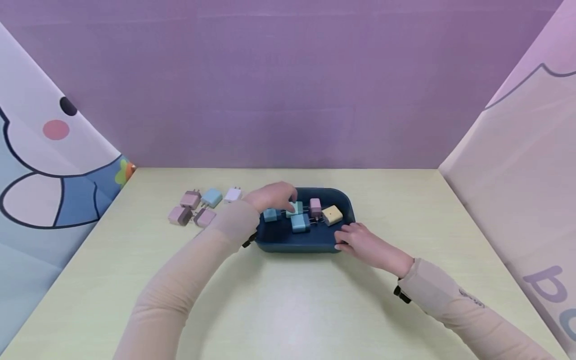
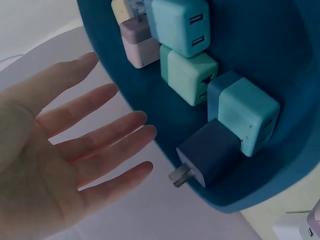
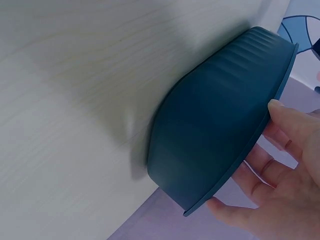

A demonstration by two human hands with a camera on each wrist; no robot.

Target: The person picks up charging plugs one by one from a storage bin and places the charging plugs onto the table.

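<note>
A dark blue plastic basin (image 1: 299,247) holds several two-tone charger plugs: light blue plugs (image 1: 300,223), a mint green one (image 1: 295,206), a pink one (image 1: 315,206) and a yellow one (image 1: 332,215). Over the basin's left side reaches my left hand (image 1: 272,196). In the left wrist view its fingers (image 2: 107,135) are extended and spread, holding nothing, beside the rim. A navy block with metal prongs (image 2: 210,150) lies near that rim. My right hand (image 1: 362,243) grips the basin's front right rim, the thumb on the outer wall and other fingers curled over the edge.
Left of the basin, more charger plugs lie on the pale wood table (image 1: 288,310): pink ones (image 1: 191,199), a light blue one (image 1: 212,197) and a white one (image 1: 233,194). A purple backdrop (image 1: 288,90) stands behind, with printed cloth panels (image 1: 531,165) at the sides.
</note>
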